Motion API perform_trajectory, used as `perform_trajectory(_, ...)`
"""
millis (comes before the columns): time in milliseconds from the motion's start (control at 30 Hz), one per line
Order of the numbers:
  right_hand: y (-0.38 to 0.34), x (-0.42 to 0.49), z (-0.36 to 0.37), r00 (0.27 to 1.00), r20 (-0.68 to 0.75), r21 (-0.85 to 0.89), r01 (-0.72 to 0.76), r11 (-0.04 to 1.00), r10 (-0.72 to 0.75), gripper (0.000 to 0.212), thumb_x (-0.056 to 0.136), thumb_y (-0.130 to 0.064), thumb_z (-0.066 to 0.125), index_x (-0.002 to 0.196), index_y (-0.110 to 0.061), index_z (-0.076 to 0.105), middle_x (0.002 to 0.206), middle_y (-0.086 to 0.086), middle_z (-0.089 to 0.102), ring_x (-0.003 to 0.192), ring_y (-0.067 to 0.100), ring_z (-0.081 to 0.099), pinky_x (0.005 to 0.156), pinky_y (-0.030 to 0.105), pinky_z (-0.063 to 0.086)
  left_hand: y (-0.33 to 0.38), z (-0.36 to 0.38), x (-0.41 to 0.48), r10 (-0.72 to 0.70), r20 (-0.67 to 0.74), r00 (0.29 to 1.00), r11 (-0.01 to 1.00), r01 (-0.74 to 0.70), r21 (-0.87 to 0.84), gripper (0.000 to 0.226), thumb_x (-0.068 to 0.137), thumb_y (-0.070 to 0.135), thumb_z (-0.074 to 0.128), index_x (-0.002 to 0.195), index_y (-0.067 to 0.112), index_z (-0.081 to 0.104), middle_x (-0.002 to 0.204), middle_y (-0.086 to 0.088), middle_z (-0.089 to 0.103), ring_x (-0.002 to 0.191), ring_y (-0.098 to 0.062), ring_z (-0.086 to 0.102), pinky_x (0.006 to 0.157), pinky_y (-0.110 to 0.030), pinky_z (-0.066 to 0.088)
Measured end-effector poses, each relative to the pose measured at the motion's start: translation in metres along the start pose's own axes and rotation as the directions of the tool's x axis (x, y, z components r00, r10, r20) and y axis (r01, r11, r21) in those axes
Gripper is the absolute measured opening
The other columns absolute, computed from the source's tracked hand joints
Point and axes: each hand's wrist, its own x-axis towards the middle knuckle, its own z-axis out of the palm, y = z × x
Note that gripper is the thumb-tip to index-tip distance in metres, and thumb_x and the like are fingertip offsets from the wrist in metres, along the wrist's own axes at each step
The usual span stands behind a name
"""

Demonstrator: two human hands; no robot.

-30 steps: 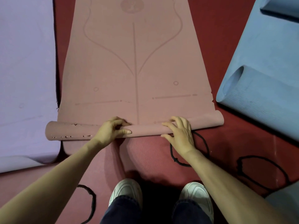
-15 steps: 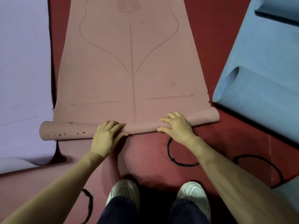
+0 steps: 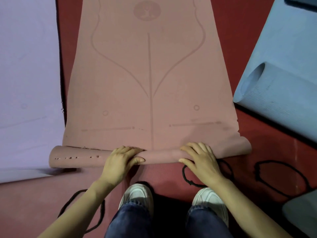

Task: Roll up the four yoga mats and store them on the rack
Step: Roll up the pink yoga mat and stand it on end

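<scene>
A dusty-pink yoga mat (image 3: 149,86) with printed alignment lines lies stretched away from me on the red floor. Its near end is wound into a thin roll (image 3: 161,156) running left to right. My left hand (image 3: 120,162) grips the roll left of centre, fingers curled over the top and thumb on the near side. My right hand (image 3: 200,158) lies on the roll right of centre with its fingers spread over it. A lilac mat (image 3: 25,74) lies flat on the left. A blue mat (image 3: 283,69), partly curled, lies on the right.
Black cord loops lie on the floor: one (image 3: 187,177) under my right wrist, one (image 3: 281,177) further right, one (image 3: 101,213) by my left forearm. A grey-blue mat corner (image 3: 301,215) shows bottom right. My white shoes (image 3: 137,196) stand just behind the roll.
Both hands have shifted on the roll and it has turned a little further onto the flat mat. My fingers now sit over the top of the roll.
</scene>
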Motion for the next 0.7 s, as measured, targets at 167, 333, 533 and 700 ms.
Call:
perform_trajectory(167, -0.007, -0.002, 0.013, 0.999, -0.047, 0.029, -0.025, 0.999, 0.027, 0.04, 0.079, -0.054, 0.053, 0.113, -0.033, 0.06, 0.115, -0.006, 0.052, 0.102, 0.019, 0.043, 0.096, 0.032, 0.028, -0.004, -0.01, 0.014, -0.076, 0.162, 0.984, 0.987, 0.098, -0.131, 0.085, 0.075, 0.086, 0.019, 0.116, 0.03, 0.067, 0.111, 0.012, 0.066, 0.099, -0.015, 0.056, 0.086, -0.035, 0.047)
perform_trajectory(333, 0.001, 0.035, -0.009, 0.974, 0.215, 0.091, -0.094, 0.991, 0.073, 0.046, 0.074, -0.064, 0.058, 0.114, -0.041, 0.064, 0.105, -0.012, 0.055, 0.104, 0.013, 0.041, 0.098, 0.028, 0.026, 0.008, 0.002, -0.005, -0.064, -0.176, 0.982, 0.989, 0.039, -0.14, 0.057, 0.091, 0.061, 0.038, 0.111, 0.018, 0.07, 0.1, 0.003, 0.06, 0.091, -0.015, 0.051, 0.082, -0.029, 0.043)
perform_trajectory(533, 0.002, 0.062, -0.023, 0.89, 0.446, 0.109, -0.16, 0.981, 0.095, 0.048, 0.078, -0.06, 0.063, 0.123, -0.045, 0.056, 0.119, -0.011, 0.053, 0.117, 0.013, 0.036, 0.101, 0.025, 0.02, 0.01, 0.017, -0.016, -0.036, -0.314, 0.949, 0.996, 0.009, -0.088, 0.047, 0.084, 0.048, 0.056, 0.111, 0.011, 0.068, 0.105, -0.004, 0.061, 0.092, -0.02, 0.051, 0.087, -0.027, 0.036)
perform_trajectory(700, -0.004, 0.031, -0.006, 0.982, 0.187, -0.013, -0.025, 1.0, 0.027, 0.05, 0.081, -0.055, 0.045, 0.125, -0.035, 0.057, 0.111, -0.006, 0.056, 0.107, 0.021, 0.052, 0.095, 0.031, 0.024, -0.004, 0.002, 0.006, -0.056, -0.166, 0.985, 0.987, 0.03, -0.156, 0.066, 0.081, 0.072, 0.043, 0.107, 0.018, 0.072, 0.098, 0.005, 0.066, 0.087, -0.009, 0.047, 0.081, -0.021, 0.035)
